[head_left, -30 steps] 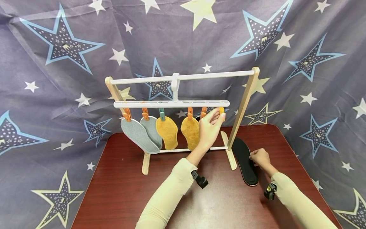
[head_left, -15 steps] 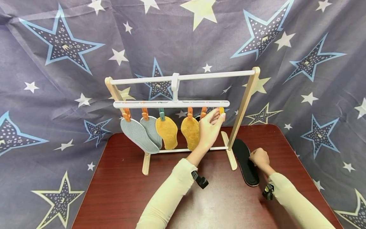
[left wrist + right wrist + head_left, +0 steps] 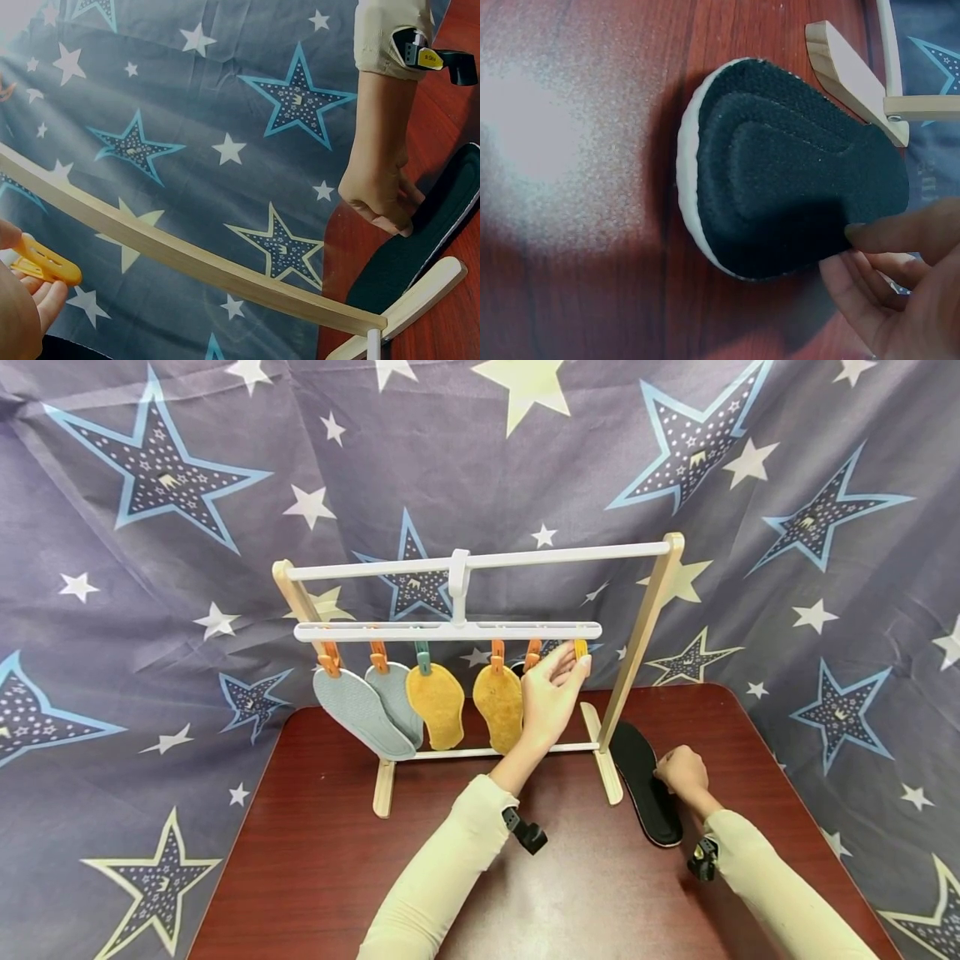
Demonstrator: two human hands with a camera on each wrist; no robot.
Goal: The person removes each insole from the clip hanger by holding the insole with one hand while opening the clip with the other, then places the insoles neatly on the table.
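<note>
Left hand (image 3: 553,692) and right hand (image 3: 684,773) barely shift

Since a second ago, the left hand still pinches the yellow clip (image 3: 581,648) at the right end of the hanger (image 3: 382,632); the right hand still pinches the right edge of the black insole (image 3: 639,781), near the rack's right foot (image 3: 607,778). Bench (image 3: 307,852) surface runs between right hand and right edge.

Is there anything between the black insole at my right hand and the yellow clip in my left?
Yes: in the head view, the right wooden post stands between the black insole, pinched by your right hand, and the yellow clip in your left hand. A path in front of the post looks open.
</note>
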